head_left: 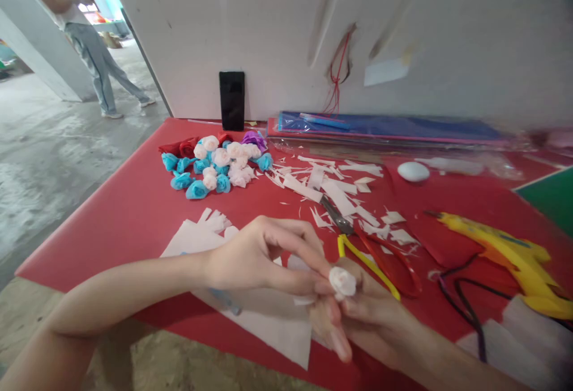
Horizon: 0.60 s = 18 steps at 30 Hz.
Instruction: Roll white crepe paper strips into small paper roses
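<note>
Both my hands meet low in the middle of the head view, over the near edge of the red table [134, 212]. My left hand [264, 256] pinches a small white paper rose [342, 282] between thumb and fingertips. My right hand [371, 319] comes in from the lower right and grips the same rose from below, fingers curled. White paper sheets [268, 325] lie under my hands. Scissors with yellow and red handles [367, 248] rest just behind the hands.
A pile of blue, white, red and purple paper roses [215, 164] lies at the back left. White paper scraps [331, 185], a yellow glue gun [510, 254] with a black cord, a black phone [231, 99] against the wall, coloured sheets [385, 125]. A person [85, 27] stands far left.
</note>
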Available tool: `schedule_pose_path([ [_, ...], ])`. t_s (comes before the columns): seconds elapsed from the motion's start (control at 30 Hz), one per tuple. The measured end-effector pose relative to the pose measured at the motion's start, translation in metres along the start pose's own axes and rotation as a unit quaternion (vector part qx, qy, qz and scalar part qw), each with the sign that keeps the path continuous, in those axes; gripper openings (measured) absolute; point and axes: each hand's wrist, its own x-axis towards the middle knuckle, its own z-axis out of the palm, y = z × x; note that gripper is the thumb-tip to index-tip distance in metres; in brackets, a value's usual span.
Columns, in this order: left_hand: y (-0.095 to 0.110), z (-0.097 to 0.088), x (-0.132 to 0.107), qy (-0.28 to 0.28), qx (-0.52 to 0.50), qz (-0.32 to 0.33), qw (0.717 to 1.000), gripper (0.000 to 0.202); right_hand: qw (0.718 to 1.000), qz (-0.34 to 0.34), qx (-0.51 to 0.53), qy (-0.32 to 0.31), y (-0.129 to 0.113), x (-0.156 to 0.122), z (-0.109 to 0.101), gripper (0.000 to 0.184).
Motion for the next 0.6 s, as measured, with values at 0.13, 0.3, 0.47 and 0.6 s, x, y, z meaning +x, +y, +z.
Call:
schedule_pose_path([
  [0.13, -0.002, -0.002, 0.0, -0.001, 0.024, 0.008, 1.0, 0.017, 0.999, -0.031, -0.02, 0.013, 0.0, 0.0, 0.0, 0.009],
  [0.3, -0.004, -0.003, 0.0, 0.014, 0.028, 0.02, 0.999, 0.018, 0.988, -0.108, -0.104, 0.046, -0.006, -0.002, 0.0, 0.009],
  [0.47, -0.006, 0.0, 0.0, 0.036, 0.027, 0.038, 0.998, 0.017, 0.841, -0.291, -0.433, 0.141, -0.013, -0.006, 0.008, 0.023],
  [0.6, -0.007, 0.004, -0.001, 0.055, 0.015, 0.029, 0.998, 0.017, 0.741, -0.361, -0.539, 0.174, -0.016, -0.006, 0.014, 0.024],
])
